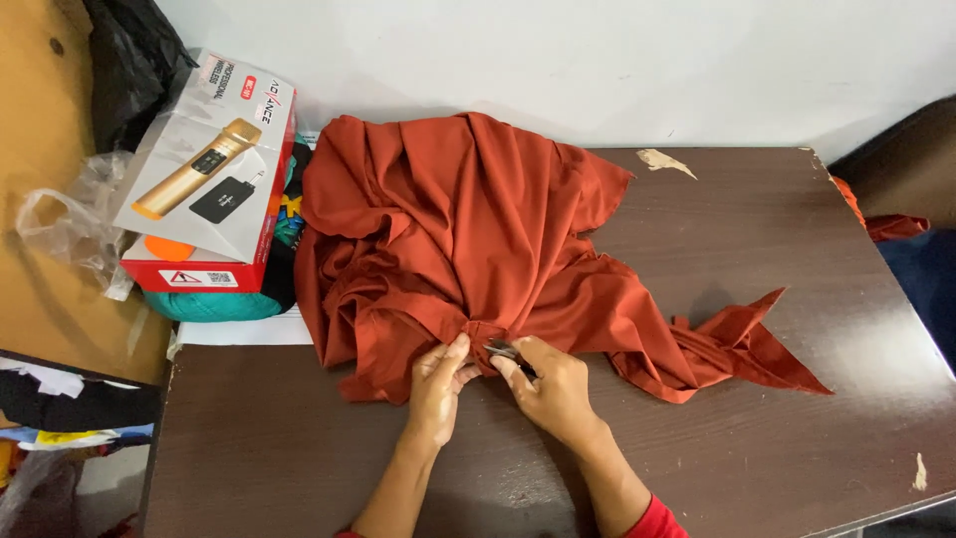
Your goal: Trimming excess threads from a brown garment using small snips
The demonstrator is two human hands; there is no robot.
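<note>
Rust cloth (468, 239) heaped mid-table (757, 438), tail trailing toward 3 o'clock. Left hand (436, 384) pinches hem fold at heap's 6 o'clock edge. Right hand (551, 392) grips small dark tool (504, 351), tip at same fold. Risk: tool slips, nicks left fingers or cuts cloth; bunched layers hide what lies under tip. Box (214, 169) at 10 o'clock, well apart.

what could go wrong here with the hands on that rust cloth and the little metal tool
1. The right hand holds a small metal tool close to the left hand, whose fingers pinch the same fold; a slip might nick them.
2. The rust cloth is bunched in layers, so the tool may catch more fabric than intended.
3. A tail of cloth reaches toward the table edge at right and could drag.
</note>
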